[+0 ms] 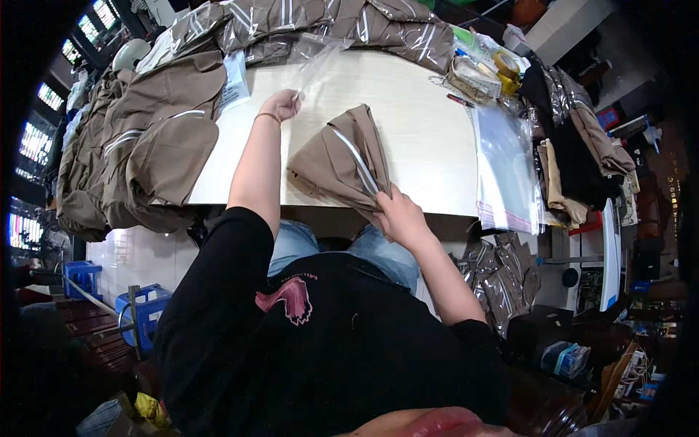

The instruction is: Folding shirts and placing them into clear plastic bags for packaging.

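My left hand (283, 105) is closed on one end of a clear plastic bag (322, 57), which stretches up and to the right over the white table (420, 131). My right hand (401, 214) grips the lower right corner of a folded brown garment (344, 158) with white stripes. That garment lies partly on the table, its gripped corner at the near edge. My right fingertips are partly hidden by the cloth.
Unbagged brown garments (164, 136) are heaped at the left. Bagged ones (284, 19) line the far edge. Flat clear bags (505, 164) lie at the right, below a small box (474, 76) and tape rolls (507, 65). Blue plastic stools (143, 311) stand on the floor at left.
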Action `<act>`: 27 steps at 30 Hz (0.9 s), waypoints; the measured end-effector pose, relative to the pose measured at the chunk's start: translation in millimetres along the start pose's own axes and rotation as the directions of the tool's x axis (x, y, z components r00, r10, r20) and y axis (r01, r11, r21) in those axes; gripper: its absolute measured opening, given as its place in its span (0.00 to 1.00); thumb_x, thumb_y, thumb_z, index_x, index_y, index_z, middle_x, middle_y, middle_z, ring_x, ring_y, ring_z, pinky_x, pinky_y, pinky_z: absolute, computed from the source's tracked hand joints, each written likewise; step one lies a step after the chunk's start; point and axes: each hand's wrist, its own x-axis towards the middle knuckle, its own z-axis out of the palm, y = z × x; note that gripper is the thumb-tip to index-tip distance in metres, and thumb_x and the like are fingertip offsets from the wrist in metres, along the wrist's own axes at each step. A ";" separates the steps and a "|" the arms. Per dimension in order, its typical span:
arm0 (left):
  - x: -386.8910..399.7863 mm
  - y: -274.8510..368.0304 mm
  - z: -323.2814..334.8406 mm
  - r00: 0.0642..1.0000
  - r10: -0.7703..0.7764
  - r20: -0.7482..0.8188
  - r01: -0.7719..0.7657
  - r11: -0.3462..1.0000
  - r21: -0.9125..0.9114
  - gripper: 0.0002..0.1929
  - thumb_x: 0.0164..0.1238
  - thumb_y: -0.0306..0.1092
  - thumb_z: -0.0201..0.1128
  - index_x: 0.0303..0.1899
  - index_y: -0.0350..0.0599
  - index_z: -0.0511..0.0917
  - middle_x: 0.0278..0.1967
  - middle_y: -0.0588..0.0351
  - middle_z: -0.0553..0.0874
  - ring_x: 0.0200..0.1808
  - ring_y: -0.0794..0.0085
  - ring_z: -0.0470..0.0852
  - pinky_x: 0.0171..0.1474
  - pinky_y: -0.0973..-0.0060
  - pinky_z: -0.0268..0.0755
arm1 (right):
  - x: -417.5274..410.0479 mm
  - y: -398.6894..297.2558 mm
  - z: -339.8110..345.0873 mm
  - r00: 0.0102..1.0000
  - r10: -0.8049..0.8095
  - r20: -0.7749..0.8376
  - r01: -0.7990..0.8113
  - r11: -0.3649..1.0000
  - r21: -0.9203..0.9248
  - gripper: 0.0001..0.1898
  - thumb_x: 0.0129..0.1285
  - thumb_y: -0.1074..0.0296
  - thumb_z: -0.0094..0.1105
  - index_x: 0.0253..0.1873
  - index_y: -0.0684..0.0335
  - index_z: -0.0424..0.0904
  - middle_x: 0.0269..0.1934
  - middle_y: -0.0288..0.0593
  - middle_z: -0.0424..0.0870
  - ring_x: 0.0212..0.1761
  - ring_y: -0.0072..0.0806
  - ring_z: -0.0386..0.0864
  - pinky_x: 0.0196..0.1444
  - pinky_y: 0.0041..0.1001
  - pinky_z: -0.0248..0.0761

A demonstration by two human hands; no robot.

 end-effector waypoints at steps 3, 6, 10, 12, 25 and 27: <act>-17.9 -49.7 34.0 0.579 0.807 -0.117 -0.238 0.304 0.922 0.16 0.72 0.24 0.55 0.58 0.36 0.77 0.40 0.45 0.84 0.36 0.59 0.86 0.46 0.66 0.82 | 0.4 0.2 -1.5 0.999 0.003 0.038 -0.002 1.000 -0.009 0.19 0.62 0.67 0.66 0.55 0.60 0.71 0.56 0.61 0.75 0.49 0.58 0.82 0.48 0.49 0.80; -46.1 -86.8 43.7 0.459 0.803 0.380 -0.432 -0.173 0.885 0.24 0.66 0.21 0.58 0.64 0.48 0.78 0.63 0.40 0.74 0.53 0.50 0.84 0.58 0.61 0.79 | -0.6 -0.2 -4.6 0.993 0.049 0.104 -0.052 0.998 0.023 0.20 0.62 0.68 0.65 0.57 0.59 0.71 0.64 0.68 0.72 0.56 0.62 0.80 0.52 0.51 0.80; -71.1 -108.6 24.7 0.497 0.624 0.603 -0.583 -0.275 0.765 0.21 0.67 0.18 0.56 0.59 0.45 0.80 0.67 0.40 0.73 0.52 0.47 0.84 0.58 0.59 0.78 | -5.9 -0.3 -7.5 0.999 0.034 0.037 -0.036 0.999 0.035 0.20 0.62 0.66 0.66 0.57 0.58 0.72 0.59 0.62 0.74 0.56 0.59 0.80 0.53 0.50 0.79; -77.8 -109.0 11.8 0.476 0.630 0.614 -0.547 -0.335 0.767 0.20 0.65 0.17 0.56 0.57 0.42 0.82 0.67 0.41 0.74 0.52 0.50 0.84 0.58 0.61 0.79 | -6.9 3.2 -9.4 0.999 0.019 0.041 -0.020 0.999 0.025 0.19 0.63 0.66 0.66 0.56 0.57 0.72 0.58 0.60 0.75 0.56 0.58 0.80 0.53 0.50 0.78; -100.3 -102.6 8.0 0.637 0.361 0.681 -0.419 -0.580 0.699 0.33 0.67 0.21 0.54 0.75 0.36 0.64 0.76 0.45 0.65 0.77 0.55 0.61 0.77 0.68 0.62 | 6.9 31.1 -26.5 0.966 -0.181 0.187 0.178 0.984 0.031 0.17 0.61 0.68 0.64 0.55 0.52 0.74 0.60 0.52 0.75 0.55 0.52 0.81 0.51 0.48 0.79; -105.8 -99.3 16.7 0.603 0.345 0.720 -0.497 -0.543 0.677 0.35 0.67 0.22 0.55 0.77 0.37 0.61 0.77 0.45 0.63 0.78 0.55 0.60 0.77 0.68 0.62 | 8.0 30.7 -29.2 0.961 -0.186 0.206 0.183 0.983 0.032 0.16 0.61 0.69 0.63 0.54 0.52 0.75 0.60 0.52 0.75 0.55 0.52 0.81 0.51 0.48 0.79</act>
